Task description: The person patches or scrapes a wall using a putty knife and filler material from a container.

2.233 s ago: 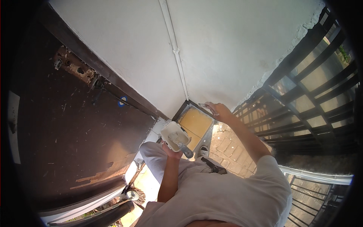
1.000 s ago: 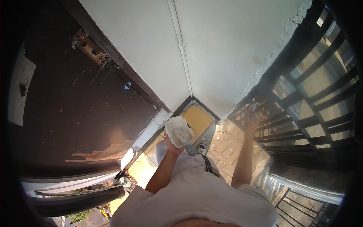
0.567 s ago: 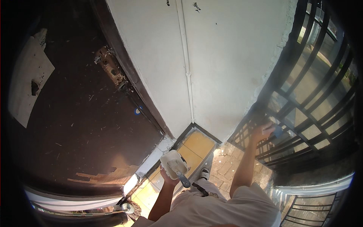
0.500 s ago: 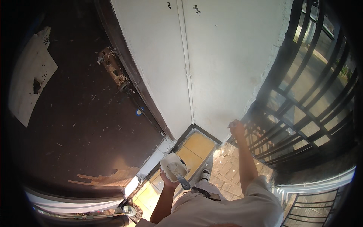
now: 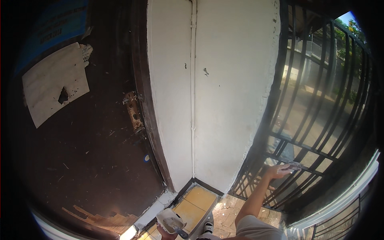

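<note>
One off-white, squarish tub: is resting in the left hand at the lower edge, beside the yellow floor tiles.
Dark grey tool handle: is jutting over the tub's near right rim.
Left fingers: are gripping the tub, mostly hidden.
Right hand: is reaching before the black metal barred gate; contact is not showing clearly.
Right fingers: are gripping a small, grey-smeared tool.
White plastered wall: is standing between the dark brown door and the gate.
</note>
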### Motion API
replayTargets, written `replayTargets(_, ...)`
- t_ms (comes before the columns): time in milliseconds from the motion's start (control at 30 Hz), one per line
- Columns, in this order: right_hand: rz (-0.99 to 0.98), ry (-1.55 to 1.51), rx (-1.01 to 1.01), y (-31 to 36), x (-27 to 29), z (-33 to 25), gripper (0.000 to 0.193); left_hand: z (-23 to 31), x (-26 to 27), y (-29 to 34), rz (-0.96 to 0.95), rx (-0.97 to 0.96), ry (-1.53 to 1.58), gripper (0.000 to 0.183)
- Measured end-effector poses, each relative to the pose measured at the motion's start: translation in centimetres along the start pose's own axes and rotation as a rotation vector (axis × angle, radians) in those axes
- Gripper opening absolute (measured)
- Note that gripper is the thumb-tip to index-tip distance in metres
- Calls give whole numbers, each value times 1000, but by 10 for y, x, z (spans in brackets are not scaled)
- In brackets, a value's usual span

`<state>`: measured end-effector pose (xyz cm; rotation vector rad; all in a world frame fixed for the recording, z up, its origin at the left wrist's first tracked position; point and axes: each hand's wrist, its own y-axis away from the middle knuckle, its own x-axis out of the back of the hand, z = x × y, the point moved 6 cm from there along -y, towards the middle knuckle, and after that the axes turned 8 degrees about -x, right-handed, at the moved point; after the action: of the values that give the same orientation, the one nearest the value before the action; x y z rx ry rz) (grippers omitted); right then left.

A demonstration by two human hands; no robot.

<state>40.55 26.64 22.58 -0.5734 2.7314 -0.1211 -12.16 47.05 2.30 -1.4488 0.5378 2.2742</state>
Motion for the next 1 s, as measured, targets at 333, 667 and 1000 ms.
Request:
replayTargets(333,-1417,497,192,165,44,112,25,0,21,-26,15,49,72,75)
replayTargets(667,-859,-286,828,112,-71,-166,13,-10,-19,-71,14,77,88,71)
replayTargets(1000,-804,-625,1409,196,-242,-418,13,-57,-67,-178,-15,4,177,65)
